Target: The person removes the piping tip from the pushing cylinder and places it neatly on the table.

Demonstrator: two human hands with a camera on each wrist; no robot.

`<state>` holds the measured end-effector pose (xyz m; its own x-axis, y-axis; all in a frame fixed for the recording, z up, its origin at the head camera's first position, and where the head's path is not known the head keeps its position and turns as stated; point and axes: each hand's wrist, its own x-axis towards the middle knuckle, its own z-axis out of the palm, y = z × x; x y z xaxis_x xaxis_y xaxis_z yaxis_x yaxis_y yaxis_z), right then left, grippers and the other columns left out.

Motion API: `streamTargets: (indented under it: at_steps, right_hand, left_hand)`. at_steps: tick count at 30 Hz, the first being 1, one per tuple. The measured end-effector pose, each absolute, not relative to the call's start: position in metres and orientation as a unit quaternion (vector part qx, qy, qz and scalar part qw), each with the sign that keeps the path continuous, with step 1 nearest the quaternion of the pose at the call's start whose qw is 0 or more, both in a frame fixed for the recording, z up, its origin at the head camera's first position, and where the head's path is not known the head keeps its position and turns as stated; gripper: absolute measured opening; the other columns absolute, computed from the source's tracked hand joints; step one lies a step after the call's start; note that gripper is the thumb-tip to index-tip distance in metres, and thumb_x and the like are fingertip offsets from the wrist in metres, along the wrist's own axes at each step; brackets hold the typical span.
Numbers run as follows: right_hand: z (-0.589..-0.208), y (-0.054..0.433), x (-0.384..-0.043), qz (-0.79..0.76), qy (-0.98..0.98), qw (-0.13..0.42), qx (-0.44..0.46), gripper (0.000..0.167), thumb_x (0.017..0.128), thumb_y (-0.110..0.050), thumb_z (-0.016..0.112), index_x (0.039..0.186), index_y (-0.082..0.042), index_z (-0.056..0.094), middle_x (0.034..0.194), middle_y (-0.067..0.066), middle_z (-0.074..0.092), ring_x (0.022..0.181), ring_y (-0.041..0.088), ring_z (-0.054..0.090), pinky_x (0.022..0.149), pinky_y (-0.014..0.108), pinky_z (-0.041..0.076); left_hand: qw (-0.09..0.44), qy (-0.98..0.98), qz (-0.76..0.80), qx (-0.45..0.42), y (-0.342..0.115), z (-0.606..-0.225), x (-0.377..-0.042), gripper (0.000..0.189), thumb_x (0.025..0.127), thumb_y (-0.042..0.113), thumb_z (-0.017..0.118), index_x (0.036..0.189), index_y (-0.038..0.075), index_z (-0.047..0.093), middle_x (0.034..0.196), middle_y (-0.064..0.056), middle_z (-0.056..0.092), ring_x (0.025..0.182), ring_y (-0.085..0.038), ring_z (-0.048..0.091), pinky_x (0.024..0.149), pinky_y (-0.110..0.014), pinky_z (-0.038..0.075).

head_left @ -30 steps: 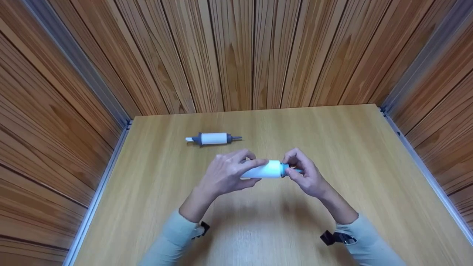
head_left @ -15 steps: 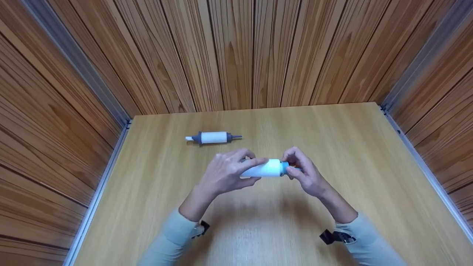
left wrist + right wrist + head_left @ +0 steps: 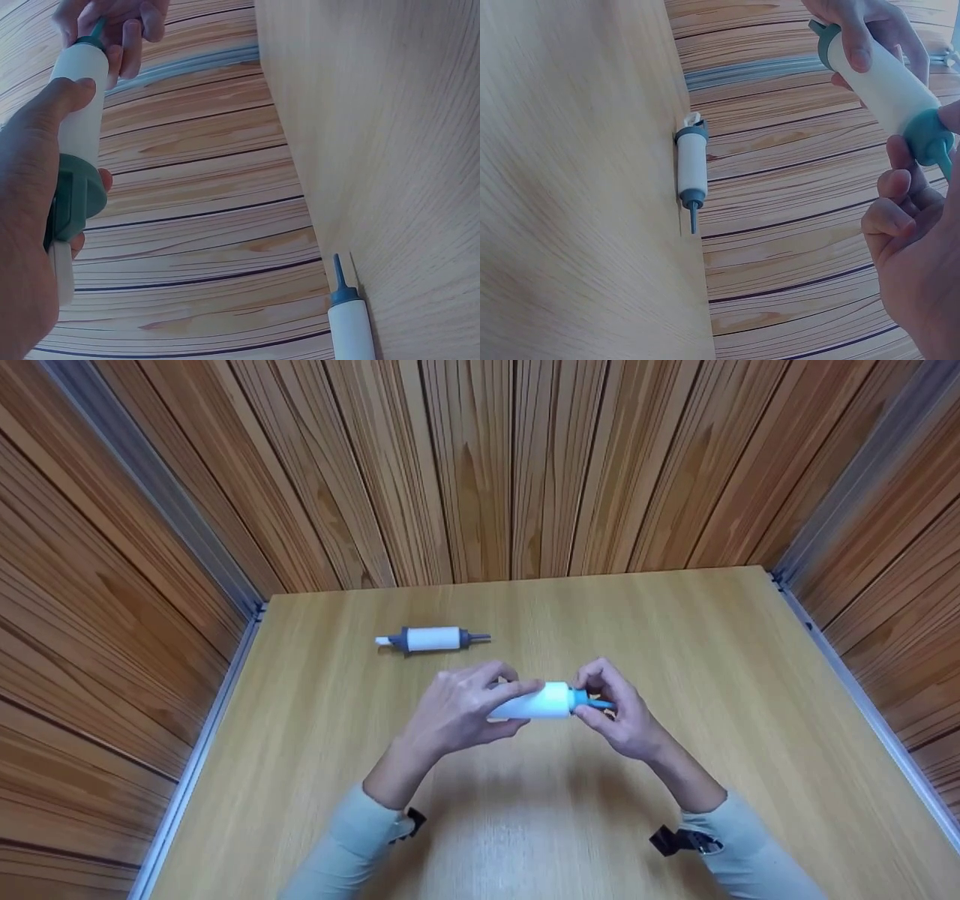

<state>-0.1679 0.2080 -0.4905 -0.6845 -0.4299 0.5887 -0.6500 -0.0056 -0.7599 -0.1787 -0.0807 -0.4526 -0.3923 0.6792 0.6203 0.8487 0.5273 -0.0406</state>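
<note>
A white syringe (image 3: 551, 701) with a blue-green nozzle cap (image 3: 577, 700) is held up over the table, lying nearly level across the head view. Around its left part my left hand (image 3: 465, 709) wraps, with the thumb along the white barrel in the left wrist view. That view also shows the green flange (image 3: 75, 187) and a white end piece against the palm. At the other end, my right hand (image 3: 622, 716) pinches the nozzle cap between thumb and forefinger. The thin nozzle (image 3: 943, 159) points toward the right palm.
A second white syringe (image 3: 433, 639), with dark grey-blue ends, lies on the wooden table (image 3: 675, 645) beyond the left hand. Its nozzle points right. Wood-plank walls (image 3: 480, 472) and metal rails (image 3: 862, 645) border the table at the back and sides.
The right thumb and forefinger have shifted around the nozzle cap. More of the nozzle shows now than half a second ago. My left hand keeps its place on the barrel.
</note>
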Motion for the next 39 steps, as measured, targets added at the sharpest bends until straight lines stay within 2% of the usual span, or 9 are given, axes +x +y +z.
streamTargets:
  at_steps: [4, 7, 12, 16, 20, 25, 28, 31, 39]
  right_hand:
    - [-0.4889, 0.2072, -0.1687, 0.607, -0.688, 0.077, 0.39, 0.024, 0.097, 0.015, 0.046, 0.12, 0.008, 0.051, 0.097, 0.009, 0.057, 0.076, 0.014, 0.056, 0.063, 0.025, 0.05]
    - [-0.4884, 0.2068, -0.1695, 0.612, -0.683, 0.076, 0.393, 0.023, 0.099, 0.019, 0.045, 0.118, 0.009, 0.051, 0.095, 0.01, 0.058, 0.072, 0.015, 0.054, 0.056, 0.03, 0.048]
    - [-0.4894, 0.2074, -0.169, 0.6, -0.692, 0.095, 0.39, 0.025, 0.095, 0.021, 0.052, 0.117, 0.01, 0.053, 0.099, 0.007, 0.062, 0.085, 0.005, 0.064, 0.071, 0.021, 0.058]
    - [-0.4907, 0.208, -0.1683, 0.599, -0.692, 0.102, 0.389, 0.026, 0.094, 0.02, 0.057, 0.118, 0.011, 0.052, 0.105, 0.007, 0.062, 0.096, 0.005, 0.067, 0.08, 0.02, 0.062]
    - [-0.4907, 0.2073, -0.1682, 0.602, -0.689, 0.097, 0.392, 0.027, 0.094, 0.02, 0.057, 0.119, 0.011, 0.051, 0.103, 0.01, 0.061, 0.092, 0.007, 0.065, 0.08, 0.02, 0.059]
    - [-0.4893, 0.2064, -0.1675, 0.604, -0.693, 0.086, 0.384, 0.025, 0.094, 0.015, 0.048, 0.118, 0.009, 0.051, 0.098, 0.004, 0.057, 0.082, 0.004, 0.056, 0.073, 0.018, 0.05]
    - [-0.4879, 0.2059, -0.1677, 0.604, -0.693, 0.086, 0.385, 0.024, 0.095, 0.015, 0.048, 0.117, 0.009, 0.051, 0.095, 0.005, 0.059, 0.08, 0.005, 0.058, 0.071, 0.018, 0.052]
    - [-0.4874, 0.206, -0.1686, 0.604, -0.688, 0.092, 0.392, 0.025, 0.094, 0.018, 0.052, 0.117, 0.01, 0.051, 0.095, 0.012, 0.062, 0.081, 0.01, 0.065, 0.074, 0.021, 0.06]
    - [-0.4889, 0.2071, -0.1697, 0.61, -0.673, 0.102, 0.405, 0.03, 0.09, 0.022, 0.061, 0.117, 0.012, 0.05, 0.103, 0.013, 0.059, 0.087, 0.01, 0.064, 0.077, 0.019, 0.06]
  left_hand:
    - [0.294, -0.823, -0.14, -0.465, -0.0807, -0.452, -0.1784, 0.049, 0.091, 0.041, 0.095, 0.136, 0.03, 0.078, 0.113, -0.002, 0.078, 0.087, -0.016, 0.08, 0.069, -0.027, 0.066]
    - [0.291, -0.824, -0.139, -0.466, -0.0806, -0.4511, -0.1781, 0.049, 0.092, 0.041, 0.095, 0.136, 0.03, 0.078, 0.114, -0.002, 0.079, 0.088, -0.017, 0.081, 0.07, -0.027, 0.066]
    - [0.288, -0.826, -0.141, -0.464, -0.0807, -0.4502, -0.1774, 0.05, 0.092, 0.042, 0.095, 0.137, 0.03, 0.078, 0.114, -0.002, 0.079, 0.09, -0.018, 0.082, 0.072, -0.028, 0.067]
    - [0.286, -0.829, -0.14, -0.46, -0.081, -0.4504, -0.177, 0.05, 0.091, 0.041, 0.095, 0.137, 0.03, 0.078, 0.115, -0.002, 0.079, 0.09, -0.018, 0.082, 0.072, -0.028, 0.067]
    - [0.287, -0.83, -0.138, -0.458, -0.081, -0.451, -0.1765, 0.051, 0.091, 0.042, 0.096, 0.137, 0.031, 0.078, 0.114, -0.002, 0.079, 0.089, -0.018, 0.082, 0.071, -0.028, 0.067]
    - [0.3, -0.823, -0.135, -0.463, -0.08, -0.4515, -0.1772, 0.05, 0.09, 0.042, 0.096, 0.136, 0.031, 0.078, 0.112, -0.001, 0.079, 0.085, -0.016, 0.08, 0.066, -0.027, 0.065]
    - [0.304, -0.82, -0.139, -0.464, -0.0796, -0.4515, -0.1775, 0.049, 0.09, 0.04, 0.096, 0.135, 0.03, 0.079, 0.111, -0.001, 0.078, 0.083, -0.016, 0.08, 0.063, -0.027, 0.063]
    - [0.304, -0.82, -0.141, -0.464, -0.0795, -0.4513, -0.1776, 0.05, 0.089, 0.039, 0.097, 0.134, 0.03, 0.079, 0.111, -0.001, 0.078, 0.084, -0.016, 0.08, 0.064, -0.027, 0.064]
    - [0.294, -0.825, -0.146, -0.46, -0.0809, -0.4523, -0.1775, 0.051, 0.091, 0.04, 0.096, 0.137, 0.03, 0.078, 0.114, -0.002, 0.078, 0.089, -0.018, 0.081, 0.069, -0.027, 0.066]
